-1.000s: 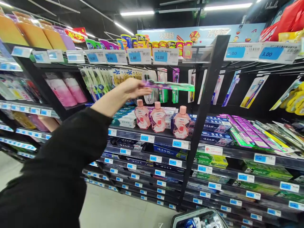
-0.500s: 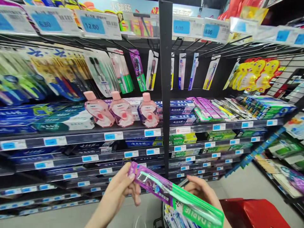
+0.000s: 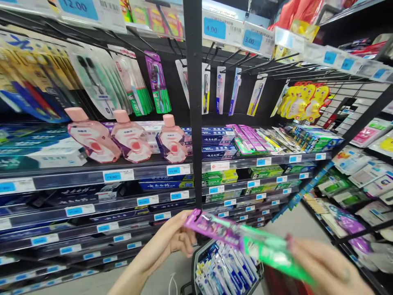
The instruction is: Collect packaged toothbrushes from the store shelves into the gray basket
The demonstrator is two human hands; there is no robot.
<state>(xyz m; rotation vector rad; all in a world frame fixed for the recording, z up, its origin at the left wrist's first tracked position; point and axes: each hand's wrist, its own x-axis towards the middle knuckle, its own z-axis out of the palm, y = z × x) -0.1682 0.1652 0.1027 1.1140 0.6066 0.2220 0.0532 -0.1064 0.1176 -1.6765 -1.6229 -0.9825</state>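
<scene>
A toothbrush in a purple and green blister pack [image 3: 221, 232] slants across the lower middle, its green end blurred. My left hand [image 3: 173, 239] pinches its purple hanging end between thumb and fingers. Motion smears my right hand [image 3: 328, 260], whose fingers close around the green end at the right. Below the pack, a dark basket [image 3: 196, 268] holds many packaged toothbrushes [image 3: 229, 268], mostly white and blue. A purple and green toothbrush pack [image 3: 158, 82] hangs on a hook ahead, and similar purple packs [image 3: 250, 137] lie on the shelf.
Pink mouthwash bottles [image 3: 172, 141] stand on the shelf [image 3: 150, 169] in front, beside toothpaste boxes [image 3: 217, 141]. A black upright post [image 3: 194, 102] divides the display. Metal hooks [image 3: 239, 57] jut out above. Another rack [image 3: 362, 180] stands along the right side, and a red object [image 3: 278, 278] is low behind the basket.
My right hand has moved from behind the pack to its green end. The pack has shifted right with my left hand. The view has turned right, and more of the basket shows.
</scene>
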